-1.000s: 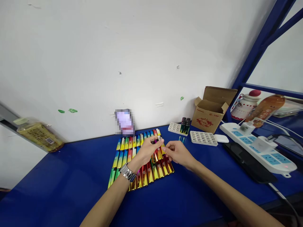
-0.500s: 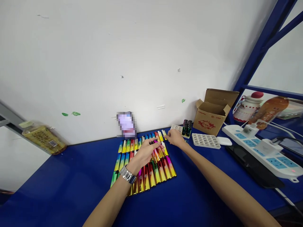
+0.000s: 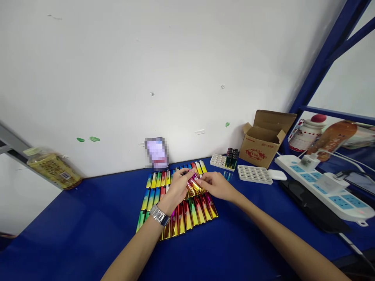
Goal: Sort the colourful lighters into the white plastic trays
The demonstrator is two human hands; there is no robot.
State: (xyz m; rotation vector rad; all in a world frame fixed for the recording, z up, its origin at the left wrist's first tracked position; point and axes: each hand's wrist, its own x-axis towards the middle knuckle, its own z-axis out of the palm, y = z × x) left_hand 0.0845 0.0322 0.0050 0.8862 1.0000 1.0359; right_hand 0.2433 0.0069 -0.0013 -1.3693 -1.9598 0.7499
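Observation:
Rows of shiny rainbow-coloured lighters (image 3: pixel 175 203) lie side by side on the blue table (image 3: pixel 88 226). My left hand (image 3: pixel 179 187), with a metal watch on its wrist, is closed on a small bunch of lighters (image 3: pixel 193 183) above the rows. My right hand (image 3: pixel 215 185) meets it from the right, its fingers pinched at the end of that bunch. What the right fingers themselves hold is too small to make out.
Two white slotted trays (image 3: pixel 254 174) stand at the back right, one with dark lighters (image 3: pixel 231 157) upright in it. Behind them is an open cardboard box (image 3: pixel 265 140). A power strip (image 3: pixel 325 185) and a black flat device (image 3: pixel 312 208) lie right. A bottle (image 3: pixel 52 169) lies left.
My right hand reached out to the far end of the top row near the tray, then came back to the left hand's bunch. The left hand stayed over the rows.

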